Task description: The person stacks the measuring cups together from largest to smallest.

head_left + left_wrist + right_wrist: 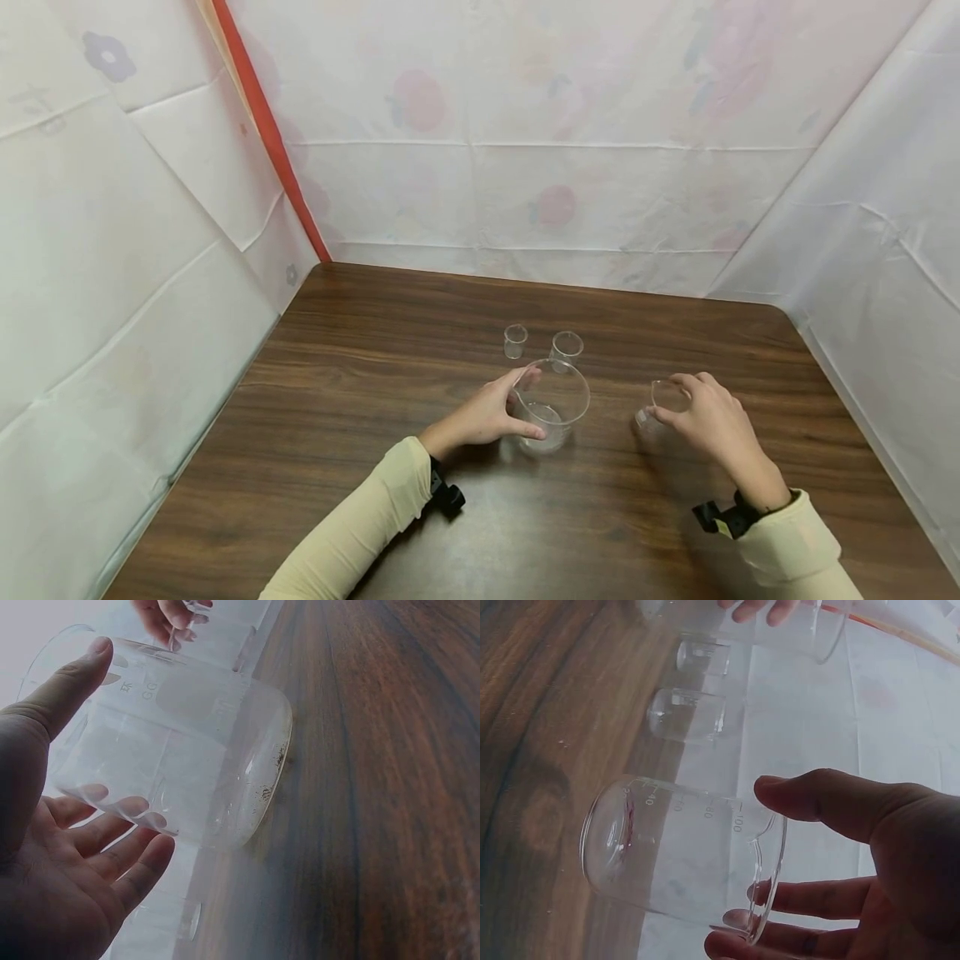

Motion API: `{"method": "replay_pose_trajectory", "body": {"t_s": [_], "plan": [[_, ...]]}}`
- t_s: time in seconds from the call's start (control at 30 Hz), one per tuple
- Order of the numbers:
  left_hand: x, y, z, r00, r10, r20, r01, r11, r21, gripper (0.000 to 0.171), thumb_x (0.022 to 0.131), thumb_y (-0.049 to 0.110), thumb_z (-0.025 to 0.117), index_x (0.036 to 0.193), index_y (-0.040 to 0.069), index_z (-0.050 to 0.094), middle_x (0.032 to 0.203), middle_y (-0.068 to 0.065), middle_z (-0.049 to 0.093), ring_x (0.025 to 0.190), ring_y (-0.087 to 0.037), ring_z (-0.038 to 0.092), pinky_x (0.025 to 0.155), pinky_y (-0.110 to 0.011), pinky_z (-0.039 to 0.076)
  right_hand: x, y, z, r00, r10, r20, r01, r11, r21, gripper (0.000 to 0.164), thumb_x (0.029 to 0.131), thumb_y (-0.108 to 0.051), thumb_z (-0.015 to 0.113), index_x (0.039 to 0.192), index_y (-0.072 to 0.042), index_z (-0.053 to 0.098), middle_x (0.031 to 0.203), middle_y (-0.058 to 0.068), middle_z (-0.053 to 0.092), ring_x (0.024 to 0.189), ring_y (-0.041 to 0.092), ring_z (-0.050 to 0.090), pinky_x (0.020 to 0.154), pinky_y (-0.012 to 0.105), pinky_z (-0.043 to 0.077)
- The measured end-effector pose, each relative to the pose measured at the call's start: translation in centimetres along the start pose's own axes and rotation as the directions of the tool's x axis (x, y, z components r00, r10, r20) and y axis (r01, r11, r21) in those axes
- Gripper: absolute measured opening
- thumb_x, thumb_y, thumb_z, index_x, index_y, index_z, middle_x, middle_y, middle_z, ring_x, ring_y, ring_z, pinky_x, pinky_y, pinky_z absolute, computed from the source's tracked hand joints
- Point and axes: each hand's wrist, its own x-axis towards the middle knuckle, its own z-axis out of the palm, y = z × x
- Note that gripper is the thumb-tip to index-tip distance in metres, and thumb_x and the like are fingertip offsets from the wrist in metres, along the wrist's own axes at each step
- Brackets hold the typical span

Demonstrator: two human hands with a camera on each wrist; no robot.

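Observation:
My left hand [491, 412] holds a large clear glass beaker [552, 423], thumb on the near side and fingers round the far side. In the left wrist view, pale printed marks show on the large beaker's wall [184, 701], and small dark specks lie near its base. On the right, my right hand [708, 417] grips a smaller glass beaker [651, 414] by its upper rim. The right wrist view shows this smaller beaker [679, 855] with scale marks up to 100, the thumb at the rim on one side and fingers on the other.
Two little glass beakers stand behind the large one: the smallest [514, 343] to the left and a slightly bigger one [567, 343] to the right. Everything is on a dark wood-grain table [375, 350]. Pale patterned sheets [525, 167] hang along its back and sides.

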Motion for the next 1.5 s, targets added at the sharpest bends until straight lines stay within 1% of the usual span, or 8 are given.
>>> {"method": "replay_pose_trajectory", "body": {"t_s": [0.1, 0.27, 0.47, 0.67, 0.87, 1.1, 1.27, 1.5], "plan": [[0.0, -0.1, -0.1, 1.000, -0.003, -0.003, 0.003, 1.000, -0.007, 0.098, 0.075, 0.033, 0.084, 0.153, 0.009, 0.029, 0.150, -0.008, 0.046, 0.121, -0.027, 0.056, 0.099, -0.041, 0.047, 0.1, -0.2, -0.3, 1.000, -0.007, -0.001, 0.007, 1.000, 0.009, 0.063, 0.084, -0.036, 0.074, 0.127, 0.007, 0.057, 0.121, 0.033, 0.055, 0.102, 0.050, 0.056, 0.080, 0.063, 0.043], [-0.1, -0.2, -0.1, 1.000, -0.002, -0.006, 0.002, 1.000, -0.018, 0.098, 0.076, 0.033, 0.084, 0.153, 0.009, 0.029, 0.150, -0.009, 0.046, 0.121, -0.029, 0.056, 0.099, -0.042, 0.048, 0.2, -0.4, -0.7, 1.000, -0.023, -0.012, 0.023, 1.000, 0.017, 0.061, 0.084, -0.035, 0.075, 0.125, 0.007, 0.058, 0.118, 0.032, 0.057, 0.096, 0.046, 0.058, 0.077, 0.061, 0.044], [-0.1, -0.2, -0.1, 1.000, -0.012, -0.007, 0.012, 1.000, -0.010, 0.098, 0.075, 0.034, 0.084, 0.153, 0.011, 0.029, 0.150, -0.006, 0.046, 0.112, -0.026, 0.059, 0.099, -0.041, 0.048, 0.2, -0.8, -1.4, 0.998, -0.048, -0.033, 0.049, 0.999, 0.023, 0.062, 0.083, -0.035, 0.075, 0.125, 0.008, 0.058, 0.110, 0.029, 0.059, 0.084, 0.035, 0.057, 0.068, 0.050, 0.045], [0.0, -0.2, 0.0, 1.000, 0.004, 0.000, -0.004, 1.000, -0.026, 0.099, 0.076, 0.035, 0.084, 0.153, 0.010, 0.028, 0.151, -0.009, 0.045, 0.127, -0.029, 0.053, 0.101, -0.042, 0.046, 0.3, -0.9, -1.8, 0.998, -0.055, -0.031, 0.056, 0.998, 0.029, 0.063, 0.084, -0.035, 0.075, 0.128, 0.007, 0.057, 0.099, 0.021, 0.058, 0.076, 0.026, 0.050, 0.063, 0.039, 0.038], [0.1, -0.3, 0.1, 1.000, 0.005, -0.001, -0.005, 1.000, -0.026, 0.098, 0.076, 0.035, 0.084, 0.153, 0.009, 0.028, 0.151, -0.008, 0.045, 0.132, -0.027, 0.050, 0.101, -0.041, 0.046, 0.4, -1.1, -2.3, 0.995, -0.079, -0.054, 0.081, 0.996, 0.047, 0.060, 0.083, -0.033, 0.076, 0.126, 0.006, 0.058, 0.093, 0.015, 0.055, 0.074, 0.022, 0.047, 0.062, 0.032, 0.034], [0.1, -0.2, 0.1, 1.000, 0.019, -0.003, -0.019, 1.000, -0.007, 0.098, 0.076, 0.035, 0.083, 0.152, 0.005, 0.029, 0.150, -0.010, 0.046, 0.134, -0.025, 0.049, 0.102, -0.039, 0.046, 0.6, -1.5, -2.7, 0.994, -0.092, -0.052, 0.095, 0.994, 0.062, 0.061, 0.084, -0.036, 0.075, 0.126, 0.004, 0.059, 0.090, 0.013, 0.053, 0.075, 0.021, 0.046, 0.063, 0.031, 0.032], [0.0, 0.0, -0.1, 1.000, 0.010, 0.004, -0.010, 1.000, -0.021, 0.098, 0.076, 0.034, 0.084, 0.152, 0.006, 0.029, 0.150, -0.010, 0.046, 0.131, -0.026, 0.051, 0.101, -0.040, 0.047, 0.8, -1.8, -2.9, 0.993, -0.104, -0.059, 0.108, 0.992, 0.073, 0.061, 0.085, -0.037, 0.074, 0.128, 0.003, 0.058, 0.091, 0.012, 0.053, 0.076, 0.021, 0.046, 0.064, 0.031, 0.033], [0.0, 0.0, -0.1, 1.000, 0.005, 0.007, -0.005, 1.000, -0.020, 0.097, 0.076, 0.033, 0.084, 0.152, 0.009, 0.029, 0.151, -0.009, 0.045, 0.135, -0.021, 0.047, 0.103, -0.039, 0.046, 0.9, -2.3, -3.2, 0.990, -0.119, -0.073, 0.125, 0.989, 0.077, 0.059, 0.084, -0.035, 0.075, 0.127, 0.003, 0.059, 0.096, 0.014, 0.055, 0.078, 0.021, 0.047, 0.064, 0.031, 0.035]]}}
